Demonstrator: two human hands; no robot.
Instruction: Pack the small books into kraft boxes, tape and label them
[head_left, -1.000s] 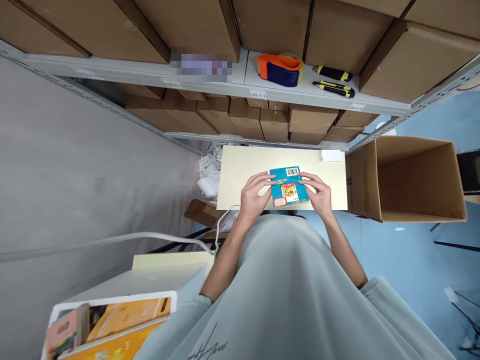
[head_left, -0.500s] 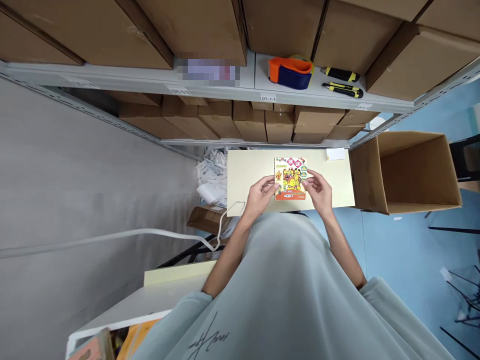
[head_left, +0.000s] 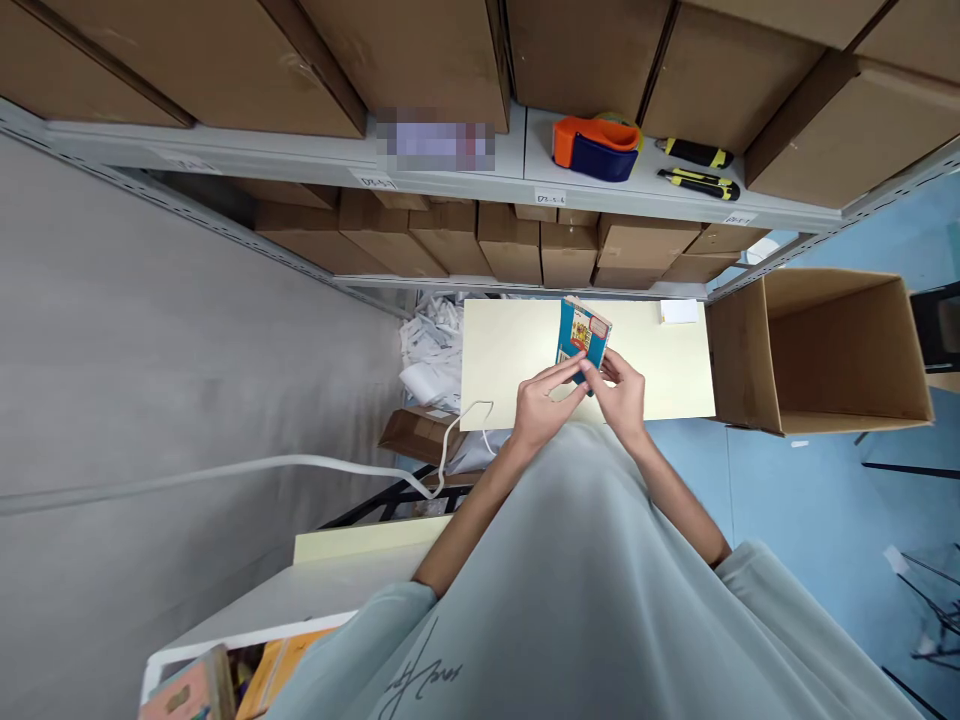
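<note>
A small book (head_left: 573, 322) with a teal cover and a picture panel is tilted over the cream tabletop (head_left: 502, 345). My right hand (head_left: 625, 402) grips its lower right edge, thumb across the cover and fingers behind. On the lower left, my left hand (head_left: 538, 410) pinches the book, its fingers lying across the cover near the right thumb. The book's bottom edge is partly hidden by the fingers. A white slip or small box (head_left: 679, 312) lies on the tabletop to the right.
An open cardboard box (head_left: 847, 350) stands right of the table. Ahead, a metal shelf (head_left: 300, 150) carries cartons, an orange-and-blue tape dispenser (head_left: 596, 150) and two utility knives (head_left: 697, 170). Crumpled white material (head_left: 431, 350) and a white cable (head_left: 300, 460) are at left.
The book has been turned over and tilted, from its yellow-and-red illustrated side to the teal one. Both hands have come closer together at its lower end.
</note>
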